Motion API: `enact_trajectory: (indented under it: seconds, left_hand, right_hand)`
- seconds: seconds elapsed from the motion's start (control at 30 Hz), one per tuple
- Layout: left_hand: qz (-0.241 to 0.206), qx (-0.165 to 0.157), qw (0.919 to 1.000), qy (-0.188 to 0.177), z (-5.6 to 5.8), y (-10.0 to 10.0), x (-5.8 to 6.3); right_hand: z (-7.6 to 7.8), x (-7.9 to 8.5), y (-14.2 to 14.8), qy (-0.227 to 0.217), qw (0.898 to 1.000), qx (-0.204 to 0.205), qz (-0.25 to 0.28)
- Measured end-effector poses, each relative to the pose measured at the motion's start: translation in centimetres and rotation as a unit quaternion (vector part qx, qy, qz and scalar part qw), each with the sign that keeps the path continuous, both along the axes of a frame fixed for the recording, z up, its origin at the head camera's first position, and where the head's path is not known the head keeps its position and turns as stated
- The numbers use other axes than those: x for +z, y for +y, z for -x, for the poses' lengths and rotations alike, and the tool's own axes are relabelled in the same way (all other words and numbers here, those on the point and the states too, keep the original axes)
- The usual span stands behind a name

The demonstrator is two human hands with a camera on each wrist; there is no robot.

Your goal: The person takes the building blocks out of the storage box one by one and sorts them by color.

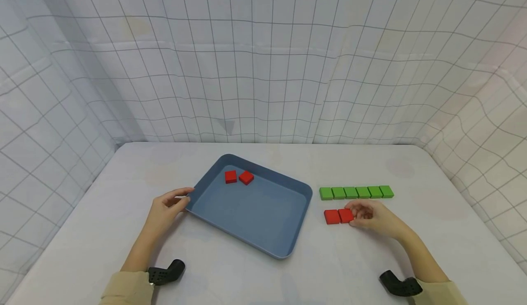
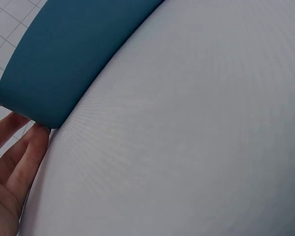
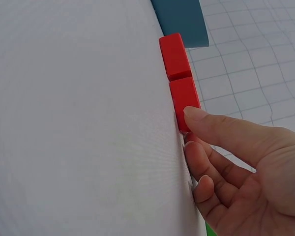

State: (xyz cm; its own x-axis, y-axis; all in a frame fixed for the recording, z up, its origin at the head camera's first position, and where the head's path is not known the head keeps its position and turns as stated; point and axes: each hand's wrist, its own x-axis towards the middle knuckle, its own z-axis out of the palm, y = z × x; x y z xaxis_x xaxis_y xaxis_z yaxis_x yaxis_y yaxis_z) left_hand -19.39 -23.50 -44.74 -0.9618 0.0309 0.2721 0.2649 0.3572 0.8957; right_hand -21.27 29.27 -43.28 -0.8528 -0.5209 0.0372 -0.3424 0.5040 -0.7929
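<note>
My right hand (image 1: 376, 218) pinches a red block (image 1: 345, 215) between thumb and fingers at its right end. A second red block (image 1: 331, 216) lies just left of it on the table, almost touching. In the right wrist view the thumb lies on the side of the pinched block (image 3: 183, 93). My left hand (image 1: 162, 210) touches the left corner of a blue-grey tray (image 1: 247, 213), its fingertips against the outer wall. Inside the tray, near its far left corner, are two more red blocks, one square-on (image 1: 230, 177) and one turned (image 1: 246, 177).
A straight row of several green blocks (image 1: 356, 193) lies just behind my right hand, right of the tray. The white table (image 1: 136, 168) meets a white gridded curtain (image 1: 263, 67) at the back and sides. Both wrists wear black devices.
</note>
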Motion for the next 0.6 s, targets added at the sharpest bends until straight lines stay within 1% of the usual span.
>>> enact_trajectory:
  seconds: [0.23, 0.3, 0.47, 0.6]
  left_hand:
    - [0.000, 0.003, 1.0000, -0.002, 0.0, 0.0, -0.1]
    - [0.000, 0.004, 1.0000, -0.003, -0.1, 0.0, -0.1]
    - [0.002, 0.005, 1.0000, -0.003, 0.0, 0.0, -0.1]
    - [0.000, 0.007, 1.0000, -0.006, 0.0, 0.1, -0.1]
  right_hand:
    - [0.0, 0.3, 0.0, -0.010, 1.000, 0.003, -0.006]
    - [0.0, 0.6, -0.1, -0.004, 1.000, 0.001, -0.006]
    - [0.5, 2.1, -0.8, 0.030, 0.999, -0.009, 0.007]
    - [1.3, 3.6, -2.4, 0.061, 0.998, -0.014, 0.019]
